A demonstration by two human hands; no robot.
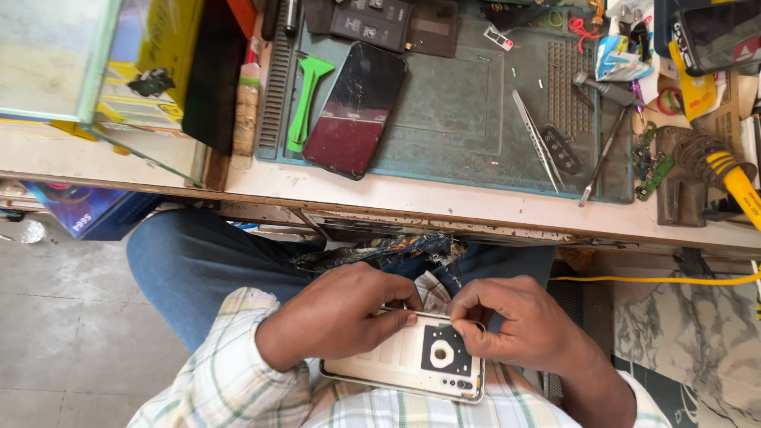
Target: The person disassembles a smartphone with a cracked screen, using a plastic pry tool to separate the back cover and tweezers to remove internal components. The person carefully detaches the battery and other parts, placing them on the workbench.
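Hands are working low over the person's lap, both closing on a white phone back cover (404, 361) that is lying inner side up across the checked shirt. The left hand (337, 313) is curling over the cover's left part, its fingers bent and pressing down on the upper edge, the thumb tucked along that edge. The right hand (515, 321) is gripping the cover's right end, fingertips pinching at the top right corner just above a black square pad (442, 354) with a round hole in its middle; whether anything thin is being held between those fingertips cannot be told. The two hands are sitting close, nearly touching above the cover. Beyond the hands, past the knees in blue jeans (198, 261), a worn workbench edge (476, 208) is running across the view. On it, a green repair mat (468, 103) is lying well ahead of both hands, carrying a cracked smartphone (354, 107) ahead of the left hand, with a green plastic pry tool (305, 99) just left of it. Metal tweezers (535, 139) and a screwdriver (604, 150) are resting ahead of the right hand, and a yellow-handled soldering iron (733, 178) is sitting farther right in its coiled stand.
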